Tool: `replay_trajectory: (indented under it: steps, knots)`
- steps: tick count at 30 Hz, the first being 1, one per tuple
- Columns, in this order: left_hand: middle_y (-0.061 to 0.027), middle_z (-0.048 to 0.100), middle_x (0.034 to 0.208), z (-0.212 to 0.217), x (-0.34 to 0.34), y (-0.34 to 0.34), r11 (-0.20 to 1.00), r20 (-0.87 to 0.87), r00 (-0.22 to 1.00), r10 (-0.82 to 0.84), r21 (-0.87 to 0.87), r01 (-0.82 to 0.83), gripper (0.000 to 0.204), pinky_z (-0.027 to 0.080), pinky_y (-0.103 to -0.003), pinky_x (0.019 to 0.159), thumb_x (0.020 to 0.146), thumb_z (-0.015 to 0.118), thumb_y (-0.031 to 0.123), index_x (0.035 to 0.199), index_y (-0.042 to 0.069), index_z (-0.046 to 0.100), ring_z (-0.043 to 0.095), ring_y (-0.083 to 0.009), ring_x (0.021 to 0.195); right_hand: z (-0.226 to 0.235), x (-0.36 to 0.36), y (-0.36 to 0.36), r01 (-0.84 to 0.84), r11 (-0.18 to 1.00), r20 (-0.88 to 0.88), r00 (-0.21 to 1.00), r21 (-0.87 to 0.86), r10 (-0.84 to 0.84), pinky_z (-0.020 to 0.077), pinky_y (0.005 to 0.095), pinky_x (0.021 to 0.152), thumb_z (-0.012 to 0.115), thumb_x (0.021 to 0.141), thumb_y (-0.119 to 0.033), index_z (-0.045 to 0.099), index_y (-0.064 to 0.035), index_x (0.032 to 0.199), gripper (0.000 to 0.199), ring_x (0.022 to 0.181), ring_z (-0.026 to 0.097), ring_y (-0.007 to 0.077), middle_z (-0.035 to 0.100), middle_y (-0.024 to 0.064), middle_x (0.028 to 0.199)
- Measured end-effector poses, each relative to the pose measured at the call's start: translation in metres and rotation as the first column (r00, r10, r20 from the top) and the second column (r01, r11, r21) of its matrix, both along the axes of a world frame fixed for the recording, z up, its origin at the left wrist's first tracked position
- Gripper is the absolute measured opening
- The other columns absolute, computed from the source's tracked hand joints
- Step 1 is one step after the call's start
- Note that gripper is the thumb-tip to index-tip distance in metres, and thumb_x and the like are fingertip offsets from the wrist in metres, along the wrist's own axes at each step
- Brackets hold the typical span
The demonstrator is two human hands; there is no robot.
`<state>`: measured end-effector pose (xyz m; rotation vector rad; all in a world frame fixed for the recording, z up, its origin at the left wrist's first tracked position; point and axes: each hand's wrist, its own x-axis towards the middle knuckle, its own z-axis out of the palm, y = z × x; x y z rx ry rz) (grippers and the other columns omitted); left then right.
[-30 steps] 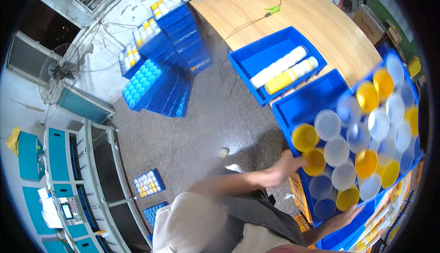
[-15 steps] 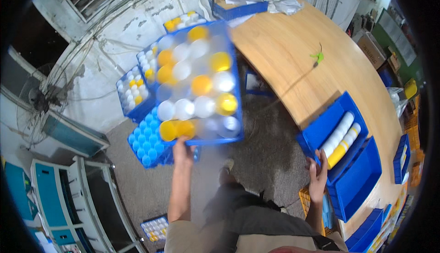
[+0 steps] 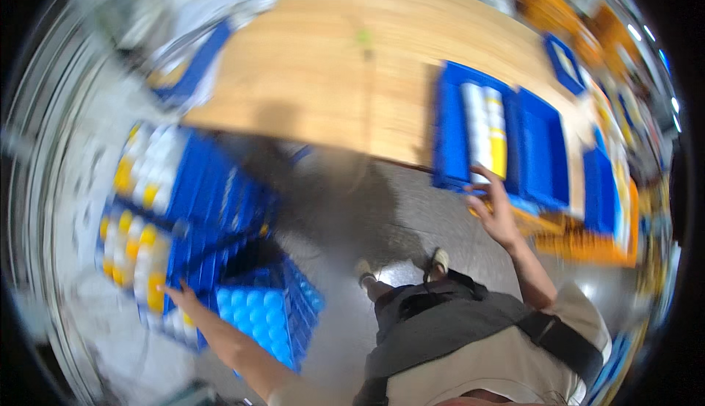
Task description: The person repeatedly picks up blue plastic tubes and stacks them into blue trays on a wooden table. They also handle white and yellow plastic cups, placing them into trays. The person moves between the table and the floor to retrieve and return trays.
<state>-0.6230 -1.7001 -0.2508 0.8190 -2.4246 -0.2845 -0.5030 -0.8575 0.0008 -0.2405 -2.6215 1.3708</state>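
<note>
At the lower left, my left hand point(image 3: 182, 297) is at the near corner of a blue crate point(image 3: 192, 255) filled with white and yellow cylinders point(image 3: 136, 248). Its fingers curl over the rim beside a yellow cylinder, though blur softens them. My right hand point(image 3: 498, 211) hangs at the table's front edge with its fingers apart and nothing in them. Just beyond its fingertips, a blue bin point(image 3: 452, 119) holds two long rows of stacked pieces, one white point(image 3: 477, 130) and one white and yellow point(image 3: 496, 130).
Another loaded blue crate point(image 3: 209, 178) is behind the left one. A crate of light-blue cups point(image 3: 253, 318) stands beside my left forearm. On the wooden table point(image 3: 316, 60) are a second blue bin point(image 3: 542, 145) and papers point(image 3: 198, 20). Orange crates point(image 3: 587, 248) stand at the right.
The blue crate held up in front of me has gone down to the left with my left hand. My view has turned right, and my right hand has come away from the bin.
</note>
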Motion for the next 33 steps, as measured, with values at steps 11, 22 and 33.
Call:
replay_trajectory:
  steps: [11,22,33]
  knots:
    - [-0.0169,0.068,0.115,0.098,-0.030,0.665,0.310,-0.443,0.607,-0.660,0.575,0.757,0.026,0.054,-0.036,0.090,0.098,0.064,0.009,0.120,-0.004,0.065,0.066,-0.0271,0.102,-0.034,0.109,0.193,0.587,0.735,-0.122,0.802,0.339,-0.584,0.0515,0.0444,0.095,0.070,0.090,-0.007,0.055,-0.0016,0.133,0.046,0.111,0.062,0.0350,0.059,0.0190,0.125]
    - [-0.0321,0.047,0.138,0.091,-0.025,1.086,0.182,0.284,0.123,-0.951,0.191,0.965,0.074,0.043,-0.047,0.105,0.092,0.066,0.006,0.154,-0.006,0.026,0.050,-0.0422,0.126,-0.124,0.161,0.473,0.629,0.668,0.362,0.561,0.398,-0.744,0.0483,0.0495,0.099,0.071,0.087,-0.013,0.039,0.0017,0.147,0.070,0.124,0.055,0.0403,0.054,0.0253,0.138]
    - [-0.0247,0.045,0.144,0.223,-0.003,1.099,0.044,-0.399,0.285,-0.871,0.516,0.856,0.096,0.044,-0.041,0.109,0.079,0.079,0.001,0.156,-0.004,0.021,0.052,-0.0350,0.129,-0.021,0.125,0.448,0.444,0.891,-0.122,0.894,0.098,-0.432,0.0431,0.0480,0.108,0.076,0.087,-0.017,0.043,-0.0007,0.146,0.070,0.129,0.051,0.0423,0.055,0.0240,0.136]
